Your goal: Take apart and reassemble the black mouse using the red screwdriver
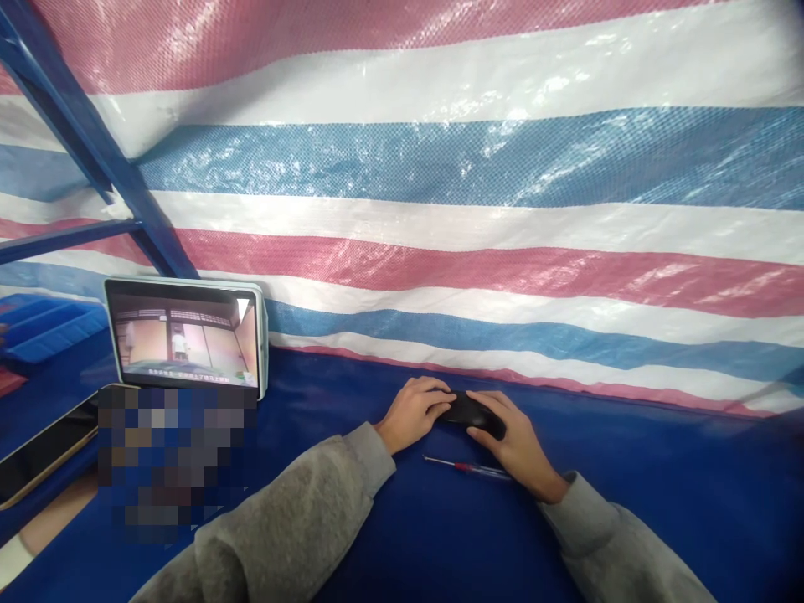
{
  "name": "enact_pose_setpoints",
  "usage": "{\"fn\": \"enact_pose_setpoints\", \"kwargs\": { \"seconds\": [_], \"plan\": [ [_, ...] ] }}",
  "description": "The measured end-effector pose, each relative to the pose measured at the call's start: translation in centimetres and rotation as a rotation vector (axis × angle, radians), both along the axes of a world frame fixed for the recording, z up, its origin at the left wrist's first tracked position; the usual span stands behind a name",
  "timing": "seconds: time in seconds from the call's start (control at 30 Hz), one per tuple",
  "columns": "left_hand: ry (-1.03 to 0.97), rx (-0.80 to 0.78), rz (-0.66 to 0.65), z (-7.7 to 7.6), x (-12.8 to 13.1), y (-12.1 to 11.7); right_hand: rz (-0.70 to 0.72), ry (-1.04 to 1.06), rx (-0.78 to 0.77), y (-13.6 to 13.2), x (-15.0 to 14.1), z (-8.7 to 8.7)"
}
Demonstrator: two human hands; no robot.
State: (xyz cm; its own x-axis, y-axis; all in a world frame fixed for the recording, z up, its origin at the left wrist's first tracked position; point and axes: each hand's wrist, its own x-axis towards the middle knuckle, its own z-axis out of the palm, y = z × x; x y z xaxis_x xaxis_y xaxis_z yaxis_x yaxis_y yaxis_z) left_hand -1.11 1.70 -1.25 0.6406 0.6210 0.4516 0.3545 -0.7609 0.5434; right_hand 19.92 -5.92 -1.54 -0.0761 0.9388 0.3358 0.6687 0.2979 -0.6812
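A black computer mouse (472, 412) lies on the blue table surface between my two hands. My left hand (415, 413) grips its left end, fingers bent over the edge and thumb beside them. On the other end, my right hand (516, 437) is closed around the mouse, with fingers along the far side and thumb on the near side. Just in front of the mouse rests a thin screwdriver (468, 467) with a red and clear handle; its tip points left, and its handle end reaches close under my right hand.
To the left, a tablet (188, 335) stands propped up, playing a video. A phone (50, 448) lies nearer, beside a blurred patch and part of another person's arm (59, 519). Blue trays (54, 322) sit at the far left. Striped sheeting (471, 159) hangs behind the table (440, 544).
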Motion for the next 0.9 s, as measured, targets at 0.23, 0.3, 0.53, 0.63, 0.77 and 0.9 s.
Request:
{"fn": "enact_pose_setpoints", "kwargs": {
  "seconds": [0.23, 0.3, 0.53, 0.63, 0.77, 0.9],
  "plan": [
    [0.042, -0.009, 0.009, 0.08, 0.06, -0.07, -0.005, 0.004, 0.008, 0.01, -0.08, 0.02],
    [0.064, -0.008, 0.011, 0.24, 0.06, -0.25, -0.006, 0.009, 0.013, 0.02, -0.12, 0.02],
    [0.155, -0.076, -0.056, 0.27, 0.04, -0.23, 0.01, 0.028, 0.019, -0.02, -0.17, 0.2],
    [0.154, -0.086, -0.075, 0.04, -0.02, 0.03, 0.001, 0.051, 0.024, -0.08, -0.17, 0.35],
    [0.137, -0.128, -0.067, -0.01, -0.03, 0.06, -0.041, 0.097, 0.038, -0.1, -0.18, 0.48],
    [0.12, -0.159, -0.033, 0.25, -0.02, -0.18, -0.112, 0.104, 0.056, 0.08, -0.1, 0.29]
  ]
}}
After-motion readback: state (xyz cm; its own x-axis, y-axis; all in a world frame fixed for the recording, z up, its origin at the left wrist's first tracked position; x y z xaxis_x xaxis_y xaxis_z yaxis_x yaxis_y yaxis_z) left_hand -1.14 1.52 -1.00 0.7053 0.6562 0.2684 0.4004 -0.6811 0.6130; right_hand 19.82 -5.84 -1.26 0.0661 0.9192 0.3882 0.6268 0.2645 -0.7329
